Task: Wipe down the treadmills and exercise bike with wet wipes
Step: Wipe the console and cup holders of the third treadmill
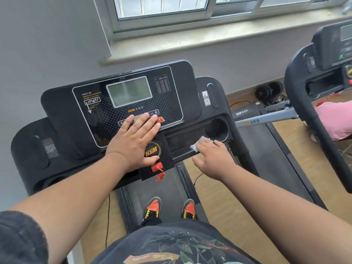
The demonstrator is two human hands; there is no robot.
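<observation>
I'm standing on the belt of the treadmill, both shoes pointing at the console. My left hand lies flat on the control panel, fingers straight and spread over the button row just below the screen, my thumb next to the round gold logo badge. No grip there at all, just an open palm pressing down. My right hand is out over the tray ledge to the right of the panel, pressing the white wet wipe onto the black plastic; the wipe pokes out past my fingertips, crumpled, just short of the cup holder. My fingers bend over the wipe and hold it against the ledge. The red safety key sits clipped below the badge, its cord dangling. A second treadmill stands to my right, under the window sill, with dumbbells on the floor between the two machines.
</observation>
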